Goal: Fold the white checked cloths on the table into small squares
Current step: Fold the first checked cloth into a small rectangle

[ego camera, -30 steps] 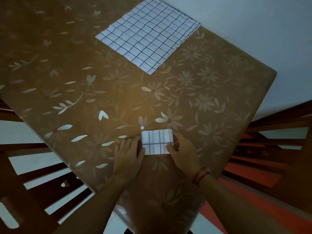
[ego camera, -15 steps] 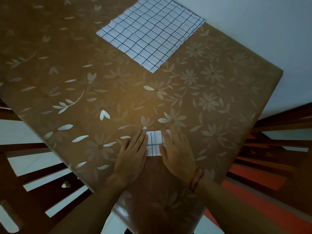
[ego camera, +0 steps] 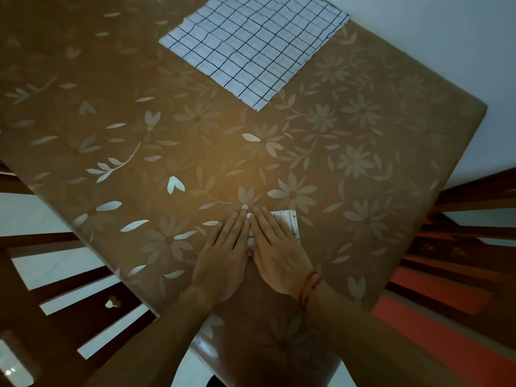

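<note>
Seen from the head camera, your left hand (ego camera: pixel 223 252) and right hand (ego camera: pixel 275 247) lie flat side by side, fingers straight, pressing on the folded cloth (ego camera: pixel 290 223) near the near edge of the table (ego camera: pixel 111 141); neither grips anything. Only the cloth's right end and a sliver between your hands show. A spread cloth (ego camera: pixel 251 46) lies flat at the far side, well apart. A red thread (ego camera: pixel 308 289) circles your right wrist.
</note>
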Tool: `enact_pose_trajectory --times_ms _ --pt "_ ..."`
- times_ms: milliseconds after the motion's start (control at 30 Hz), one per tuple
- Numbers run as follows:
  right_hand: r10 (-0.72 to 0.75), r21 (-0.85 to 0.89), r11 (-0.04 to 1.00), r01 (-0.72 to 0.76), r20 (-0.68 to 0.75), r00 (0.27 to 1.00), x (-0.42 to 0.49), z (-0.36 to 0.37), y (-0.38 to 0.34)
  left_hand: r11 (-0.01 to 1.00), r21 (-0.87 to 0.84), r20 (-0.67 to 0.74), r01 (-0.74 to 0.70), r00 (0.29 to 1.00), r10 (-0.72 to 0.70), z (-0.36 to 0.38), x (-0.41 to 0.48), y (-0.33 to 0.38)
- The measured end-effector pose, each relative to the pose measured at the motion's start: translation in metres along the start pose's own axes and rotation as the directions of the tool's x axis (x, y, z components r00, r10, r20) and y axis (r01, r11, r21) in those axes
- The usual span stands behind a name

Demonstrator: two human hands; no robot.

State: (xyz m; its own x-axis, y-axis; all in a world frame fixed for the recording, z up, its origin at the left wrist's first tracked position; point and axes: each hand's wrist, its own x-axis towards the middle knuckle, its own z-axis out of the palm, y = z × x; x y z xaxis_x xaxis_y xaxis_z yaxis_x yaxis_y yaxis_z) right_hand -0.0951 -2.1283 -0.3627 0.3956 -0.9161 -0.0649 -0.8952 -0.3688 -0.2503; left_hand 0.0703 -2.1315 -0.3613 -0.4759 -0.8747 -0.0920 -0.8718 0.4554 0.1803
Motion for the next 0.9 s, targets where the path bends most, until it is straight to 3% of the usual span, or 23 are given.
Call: enact_pose_trajectory --times_ms 133,467,900 --pt "-0.040 -0.038 0.998 0.042 0.042 0.998 -0.011 -0.009 0.021 1.000 -0.011 0.007 -0.010 1.000 0.010 -0.002 0.001 0.000" --pt "0.082 -0.091 0.993 -0.073 0.102 0.991 -0.035 -0.024 0.056 1.000 -0.013 0.010 0.013 1.000 -0.013 -0.002 0.002 0.002" --pt "0.110 0.055 0.992 -0.114 0.072 0.991 0.006 -0.059 0.054 0.999 -0.035 -0.007 0.022 1.000 -0.022 -0.004 0.002 0.002"
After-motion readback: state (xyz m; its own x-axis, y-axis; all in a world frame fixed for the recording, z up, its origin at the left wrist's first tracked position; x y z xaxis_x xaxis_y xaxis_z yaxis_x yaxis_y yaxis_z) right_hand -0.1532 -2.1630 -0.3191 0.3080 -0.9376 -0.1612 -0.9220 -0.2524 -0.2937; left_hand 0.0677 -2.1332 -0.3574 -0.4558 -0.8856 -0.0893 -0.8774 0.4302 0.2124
